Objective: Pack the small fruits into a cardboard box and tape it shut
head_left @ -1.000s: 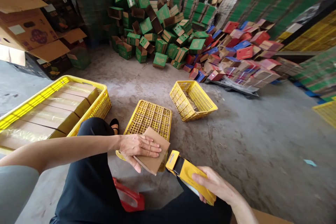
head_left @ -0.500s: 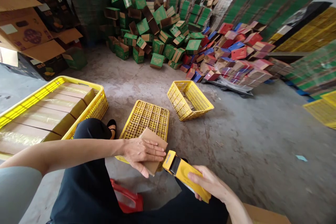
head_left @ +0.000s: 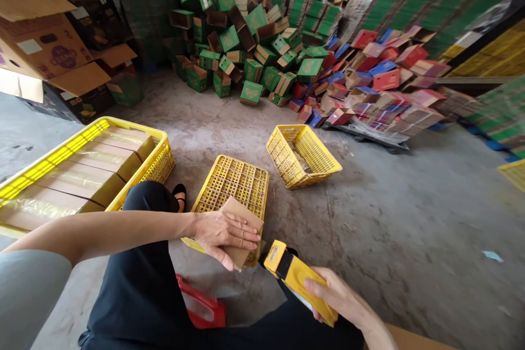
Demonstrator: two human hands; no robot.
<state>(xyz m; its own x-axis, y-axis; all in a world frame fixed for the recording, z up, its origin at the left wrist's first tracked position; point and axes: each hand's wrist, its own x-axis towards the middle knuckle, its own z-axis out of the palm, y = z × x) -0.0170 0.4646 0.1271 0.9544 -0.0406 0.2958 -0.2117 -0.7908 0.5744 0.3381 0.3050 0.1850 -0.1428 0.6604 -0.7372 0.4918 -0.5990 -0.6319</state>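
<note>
My left hand (head_left: 223, 234) lies flat on a small brown cardboard box (head_left: 243, 228) and grips its near edge, pressing it onto an upturned yellow crate (head_left: 235, 182). My right hand (head_left: 342, 298) is wrapped round a yellow tape dispenser (head_left: 298, 278), whose black head sits just right of the box and close to its edge. A red object (head_left: 202, 303), partly hidden by my dark trousers, lies on the floor below the box.
A large yellow crate (head_left: 135, 136) at left holds taped brown boxes. Another yellow crate (head_left: 302, 155) sits tilted on the concrete floor ahead. Heaps of green boxes (head_left: 254, 38) and red and blue boxes (head_left: 381, 82) fill the back. Open cartons (head_left: 57, 54) stand at far left.
My left hand has slid further over the box, covering more of it. The dispenser stays close by the box's right edge.
</note>
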